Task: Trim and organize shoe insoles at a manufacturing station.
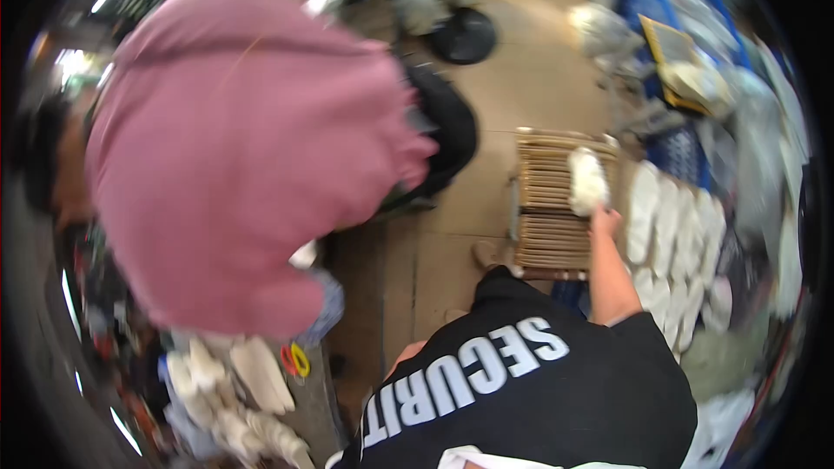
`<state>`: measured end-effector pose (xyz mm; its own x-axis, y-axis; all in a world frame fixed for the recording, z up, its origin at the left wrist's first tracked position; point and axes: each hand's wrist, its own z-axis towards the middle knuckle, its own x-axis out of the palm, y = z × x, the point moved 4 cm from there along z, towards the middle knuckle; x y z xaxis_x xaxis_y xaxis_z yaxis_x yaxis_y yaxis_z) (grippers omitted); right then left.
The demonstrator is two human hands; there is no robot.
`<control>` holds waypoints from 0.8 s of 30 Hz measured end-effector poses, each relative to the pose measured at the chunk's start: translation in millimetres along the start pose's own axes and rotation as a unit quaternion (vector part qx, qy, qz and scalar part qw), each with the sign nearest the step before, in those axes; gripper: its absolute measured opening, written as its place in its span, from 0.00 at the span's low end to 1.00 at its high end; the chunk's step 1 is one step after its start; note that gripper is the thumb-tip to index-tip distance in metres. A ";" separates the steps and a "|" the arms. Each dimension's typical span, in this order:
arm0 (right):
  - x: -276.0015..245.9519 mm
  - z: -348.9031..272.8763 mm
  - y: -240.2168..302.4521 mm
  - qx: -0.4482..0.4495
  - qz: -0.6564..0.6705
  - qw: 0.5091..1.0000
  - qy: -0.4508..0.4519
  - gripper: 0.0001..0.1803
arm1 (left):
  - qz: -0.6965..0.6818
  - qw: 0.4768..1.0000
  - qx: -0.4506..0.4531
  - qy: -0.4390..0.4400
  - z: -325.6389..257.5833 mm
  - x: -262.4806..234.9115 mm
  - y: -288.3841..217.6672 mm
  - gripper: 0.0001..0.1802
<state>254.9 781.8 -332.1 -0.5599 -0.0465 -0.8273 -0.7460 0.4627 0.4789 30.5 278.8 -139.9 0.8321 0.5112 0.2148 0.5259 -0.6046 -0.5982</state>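
Observation:
My right hand (605, 222) is stretched out in front of me, its fingers closed on the near end of a fluffy white insole-shaped piece (588, 181). That piece lies over the right part of a low slatted stool (553, 239). Only a sliver of my left arm (410, 353) shows beside my black shirt; the left hand itself is hidden. To the right of my right arm, several white sole-shaped pieces (667, 213) lie side by side in rows.
A person in a pink top (252, 148) bends over a bench at the left, with cream pieces (261, 373) and red and yellow-handled scissors (295, 360) nearby. A round black base (464, 36) stands on the tiled floor (512, 69). Plastic-wrapped bundles (756, 130) line the right side.

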 end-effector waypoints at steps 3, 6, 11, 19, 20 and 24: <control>18.5 -48.8 24.9 -0.076 -0.092 0.987 0.108 0.38 | -0.223 0.971 0.089 0.008 -39.6 12.7 12.9 0.14; -17.8 -10.3 -19.6 0.064 -0.045 0.996 -0.031 0.32 | -0.384 0.922 -0.052 -0.012 -6.5 13.9 50.4 0.11; -33.3 -62.8 85.9 0.002 -0.114 0.986 -0.119 0.23 | -0.307 0.945 0.018 -0.109 -13.2 8.1 115.3 0.09; -16.4 -187.7 204.1 -0.292 -0.084 0.943 -0.136 0.24 | -0.053 0.760 0.131 -0.635 -67.8 -43.2 145.8 0.05; -6.3 -201.3 206.1 -0.336 -0.076 0.928 -0.142 0.24 | -0.081 0.721 0.165 -0.668 -87.2 -62.8 145.8 0.06; 30.4 -271.9 194.8 -0.450 -0.169 0.875 -0.052 0.23 | -0.064 0.686 0.128 -0.714 -164.1 -140.7 130.3 0.09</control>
<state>-5.4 629.8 -184.1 -0.2505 0.0562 -0.9665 -0.8711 -0.4486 0.1997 10.8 27.9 -121.5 -0.3343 0.7376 -0.5867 0.3778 -0.4654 -0.8004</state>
